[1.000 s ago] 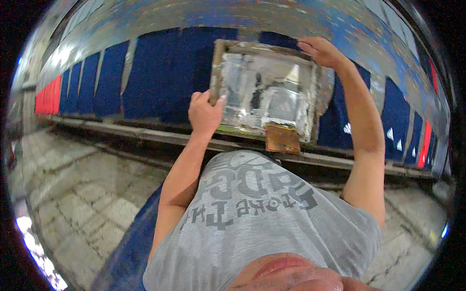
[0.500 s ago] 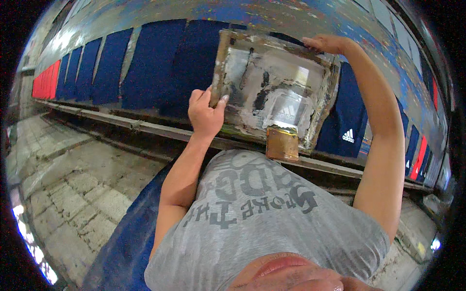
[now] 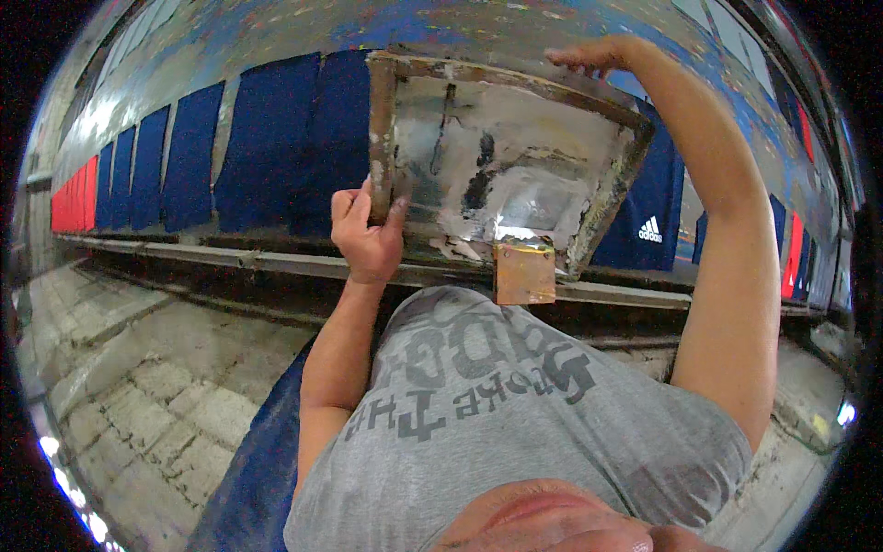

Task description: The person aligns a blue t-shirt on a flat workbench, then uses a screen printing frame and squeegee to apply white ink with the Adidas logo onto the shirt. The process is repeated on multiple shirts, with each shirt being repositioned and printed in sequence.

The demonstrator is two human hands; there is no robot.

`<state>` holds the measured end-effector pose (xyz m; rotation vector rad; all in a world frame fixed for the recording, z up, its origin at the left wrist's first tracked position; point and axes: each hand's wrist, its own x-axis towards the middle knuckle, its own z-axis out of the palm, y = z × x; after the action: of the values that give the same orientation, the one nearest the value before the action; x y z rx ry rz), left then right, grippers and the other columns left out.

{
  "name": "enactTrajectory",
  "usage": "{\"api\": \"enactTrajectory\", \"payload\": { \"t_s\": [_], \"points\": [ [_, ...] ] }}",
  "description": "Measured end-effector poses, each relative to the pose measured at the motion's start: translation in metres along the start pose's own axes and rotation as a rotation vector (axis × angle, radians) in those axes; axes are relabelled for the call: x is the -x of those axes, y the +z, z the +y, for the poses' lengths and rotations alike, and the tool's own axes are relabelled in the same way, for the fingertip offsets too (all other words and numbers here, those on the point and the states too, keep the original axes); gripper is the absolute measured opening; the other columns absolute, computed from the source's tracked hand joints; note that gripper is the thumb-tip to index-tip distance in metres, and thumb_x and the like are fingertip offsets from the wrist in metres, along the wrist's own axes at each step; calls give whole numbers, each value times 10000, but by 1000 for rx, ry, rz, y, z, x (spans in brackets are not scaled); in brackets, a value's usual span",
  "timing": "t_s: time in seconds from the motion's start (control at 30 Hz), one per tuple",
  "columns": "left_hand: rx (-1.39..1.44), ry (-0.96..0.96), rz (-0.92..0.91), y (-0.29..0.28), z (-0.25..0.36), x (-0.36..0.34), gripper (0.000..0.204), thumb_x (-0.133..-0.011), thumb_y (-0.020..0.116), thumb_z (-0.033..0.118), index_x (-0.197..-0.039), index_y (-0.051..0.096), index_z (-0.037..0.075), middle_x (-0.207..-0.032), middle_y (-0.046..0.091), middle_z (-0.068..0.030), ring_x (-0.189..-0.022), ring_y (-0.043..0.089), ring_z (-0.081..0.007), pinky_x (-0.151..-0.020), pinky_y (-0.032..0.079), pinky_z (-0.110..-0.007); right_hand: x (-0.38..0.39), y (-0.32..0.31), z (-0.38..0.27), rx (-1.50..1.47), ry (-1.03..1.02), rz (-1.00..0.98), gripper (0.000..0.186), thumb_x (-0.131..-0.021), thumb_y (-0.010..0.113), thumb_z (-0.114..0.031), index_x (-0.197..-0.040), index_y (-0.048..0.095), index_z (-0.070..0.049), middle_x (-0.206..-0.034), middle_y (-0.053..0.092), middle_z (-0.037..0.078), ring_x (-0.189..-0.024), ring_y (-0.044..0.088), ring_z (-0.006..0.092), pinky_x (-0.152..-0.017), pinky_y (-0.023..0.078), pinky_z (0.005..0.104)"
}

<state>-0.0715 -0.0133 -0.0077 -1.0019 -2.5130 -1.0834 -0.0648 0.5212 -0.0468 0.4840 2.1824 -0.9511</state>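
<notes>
A screen printing frame [image 3: 515,103] with worn wooden edges and smeared mesh is raised at a tilt over dark blue fabric pieces. My left hand [image 3: 368,235] is closed around its left edge, thumb on the inner side. Near the far right corner, my right hand [image 3: 598,59] hovers just beyond the frame's far edge, fingers stretched out and apparently apart from the wood. A brown wooden block [image 3: 525,274] sits at the frame's near edge, beside a clear window [image 3: 533,204] in the mesh. A navy piece with a white print [image 3: 649,230] shows right of the frame.
Navy fabric pieces [image 3: 267,147] and red ones [image 3: 75,195] lie in a row along a long paint-spotted table [image 3: 460,23]. A rail [image 3: 184,252] runs along its near edge. Paved floor [image 3: 156,386] shows at the left.
The frame has shifted left and tilted up, with my left hand on it. My right hand has come away from its far edge. White print no longer shows through the window.
</notes>
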Motion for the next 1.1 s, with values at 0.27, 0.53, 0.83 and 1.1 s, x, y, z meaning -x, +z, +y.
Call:
{"api": "enactTrajectory", "payload": {
  "t_s": [0.27,0.53,0.83,1.1],
  "points": [
    [-72,45,-11,-4,-12,-26,373,-868,947,127,-1193,804,11,-983,649,-107,-878,635,-282,-775,532,-395,140,-75,13,-418,-602,614,710,-1147,556,-630,-1585,633,-76,-1288,748,125,-1153,717,268,-1089,562,467],
    [144,-295,100,-37,-33,-70,290,-1005,897,230,-1138,806,-11,-1047,751,-14,-894,669,-158,-837,544,-318,276,16,51,-361,-555,1194,622,-1168,561,-568,-1486,718,-57,-1346,771,124,-1224,729,247,-1114,548,452],
    [420,-589,440,-172,-119,-120,450,-1006,892,234,-1324,753,-53,-1238,804,-111,-991,751,-213,-868,630,-407,284,150,67,-481,-359,1272,599,-1167,558,-534,-1490,708,-53,-1423,745,114,-1246,729,246,-1098,548,413],
    [422,-696,569,-307,-257,-125,685,-932,964,291,-1414,670,-97,-1256,783,-179,-977,765,-285,-853,661,-462,230,236,-73,-558,-173,1082,512,-1191,588,-417,-1527,691,-45,-1486,741,121,-1365,694,233,-1184,507,402]
  ]
}}
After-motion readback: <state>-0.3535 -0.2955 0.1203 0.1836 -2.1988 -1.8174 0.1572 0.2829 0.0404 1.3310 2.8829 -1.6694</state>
